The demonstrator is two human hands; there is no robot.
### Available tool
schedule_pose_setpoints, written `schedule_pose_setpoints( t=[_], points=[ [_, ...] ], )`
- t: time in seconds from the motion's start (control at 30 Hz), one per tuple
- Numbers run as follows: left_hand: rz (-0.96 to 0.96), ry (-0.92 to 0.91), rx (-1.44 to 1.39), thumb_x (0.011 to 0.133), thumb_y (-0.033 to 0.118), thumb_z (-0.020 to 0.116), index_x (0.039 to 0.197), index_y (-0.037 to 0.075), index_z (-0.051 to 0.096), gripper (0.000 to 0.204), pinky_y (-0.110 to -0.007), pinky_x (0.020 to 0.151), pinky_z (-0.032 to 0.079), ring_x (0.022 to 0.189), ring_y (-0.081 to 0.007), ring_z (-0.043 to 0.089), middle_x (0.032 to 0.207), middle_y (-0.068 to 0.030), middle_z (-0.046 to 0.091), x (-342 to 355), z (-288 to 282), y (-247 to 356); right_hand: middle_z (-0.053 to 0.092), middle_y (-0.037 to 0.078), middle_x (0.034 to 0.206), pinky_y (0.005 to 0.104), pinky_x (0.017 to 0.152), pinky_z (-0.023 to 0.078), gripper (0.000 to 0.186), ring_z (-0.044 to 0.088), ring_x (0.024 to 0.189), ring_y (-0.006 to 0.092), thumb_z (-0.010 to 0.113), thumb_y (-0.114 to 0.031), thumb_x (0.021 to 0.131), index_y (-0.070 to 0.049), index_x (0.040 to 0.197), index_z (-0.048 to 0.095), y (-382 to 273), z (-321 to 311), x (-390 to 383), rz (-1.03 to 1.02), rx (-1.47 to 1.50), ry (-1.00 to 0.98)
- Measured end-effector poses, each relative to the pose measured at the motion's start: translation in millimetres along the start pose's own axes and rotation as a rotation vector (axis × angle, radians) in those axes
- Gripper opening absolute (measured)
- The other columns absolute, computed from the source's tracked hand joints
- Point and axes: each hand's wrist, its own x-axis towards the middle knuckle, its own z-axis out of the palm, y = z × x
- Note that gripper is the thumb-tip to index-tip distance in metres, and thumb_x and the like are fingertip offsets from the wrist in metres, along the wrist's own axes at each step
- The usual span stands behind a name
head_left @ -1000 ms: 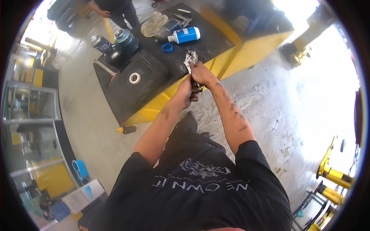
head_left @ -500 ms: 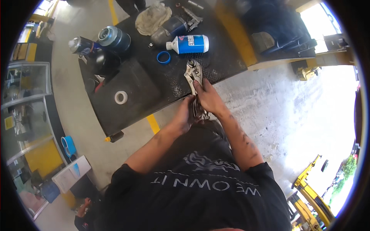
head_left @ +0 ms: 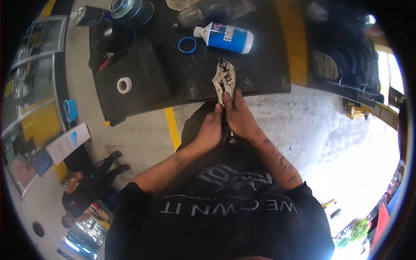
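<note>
Both my hands grip a pair of silver locking pliers (head_left: pixel 225 80) at the near edge of a black workbench (head_left: pixel 173 82). My right hand (head_left: pixel 239 116) wraps the handles from the right. Pressed against it, my left hand (head_left: pixel 210 130) holds the lower end of the handles. The jaws point away from me, over the bench top, toward a blue and white bottle (head_left: pixel 225 37) lying on its side.
A blue ring (head_left: pixel 187 45) and a white tape roll (head_left: pixel 124 85) lie on the bench, with metal cans (head_left: pixel 130 8) and a dark spray can (head_left: pixel 89 16) at the back left. A yellow floor stripe (head_left: pixel 172 125) runs under the bench. Another person crouches at lower left (head_left: pixel 84 190).
The view has swung closer over the bench, so the bench now fills the top. Both hands stay closed on the pliers, which now lie nearer the bench edge.
</note>
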Motion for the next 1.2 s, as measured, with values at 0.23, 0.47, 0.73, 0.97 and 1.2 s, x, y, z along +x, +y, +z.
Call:
schedule_pose_setpoints(
  t=[0.23, 0.47, 0.73, 0.97, 1.2],
  points=[
    [-0.240, 0.084, -0.103, 0.106, 0.049, 0.025, 0.081, 0.010, 0.046, 0.050, -0.029, 0.041, 0.032, 0.042, -0.0107, 0.036, 0.055, 0.0016, 0.038, -17, 10, 14, 0.052, 0.041, 0.119, 0.0477, 0.098, 0.040, 0.049, 0.050, 0.118, 0.0505, 0.042, -0.032, 0.103, 0.012, 0.125, 0.043, 22, -56, 7, -0.348, -0.563, -0.090],
    [-0.129, 0.069, 0.126, 0.104, 0.050, 0.032, 0.078, 0.009, 0.051, 0.053, -0.027, 0.044, 0.033, 0.045, -0.0112, 0.041, 0.054, 0.0011, 0.040, -13, 1, 13, 0.041, 0.034, 0.143, 0.0357, 0.113, 0.029, 0.075, 0.038, 0.138, 0.0390, 0.046, -0.046, 0.101, 0.016, 0.142, 0.031, 10, -97, 20, 0.222, -0.030, -0.258],
    [0.512, 0.512, 0.697, 0.095, 0.031, 0.063, 0.094, -0.003, 0.070, 0.035, -0.033, 0.067, 0.051, 0.072, -0.0224, 0.070, 0.078, -0.0152, 0.071, 9, -5, 71, 0.039, 0.029, 0.147, 0.0351, 0.114, 0.027, 0.074, 0.036, 0.140, 0.0333, 0.045, -0.046, 0.102, 0.012, 0.144, 0.030, 19, -135, -11, 0.337, 0.037, -0.094],
    [0.375, 0.756, 0.980, 0.085, 0.046, 0.067, 0.090, 0.001, 0.072, 0.046, -0.043, 0.080, 0.054, 0.086, -0.0347, 0.070, 0.085, -0.0176, 0.072, 84, -2, 106, 0.047, 0.027, 0.139, 0.0351, 0.109, 0.034, 0.062, 0.045, 0.131, 0.0305, 0.042, -0.041, 0.104, 0.007, 0.143, 0.038, -3, -149, 23, 0.180, 0.124, 0.096],
    [0.278, 0.820, 1.011, 0.080, 0.046, 0.070, 0.088, 0.002, 0.071, 0.045, -0.047, 0.081, 0.054, 0.091, -0.0388, 0.069, 0.091, -0.0211, 0.071, 92, 13, 110, 0.063, 0.035, 0.102, 0.0517, 0.086, 0.049, 0.052, 0.059, 0.099, 0.0520, 0.046, -0.044, 0.100, 0.004, 0.114, 0.056, 29, -149, 78, -0.137, -0.621, 0.211]
  ],
)
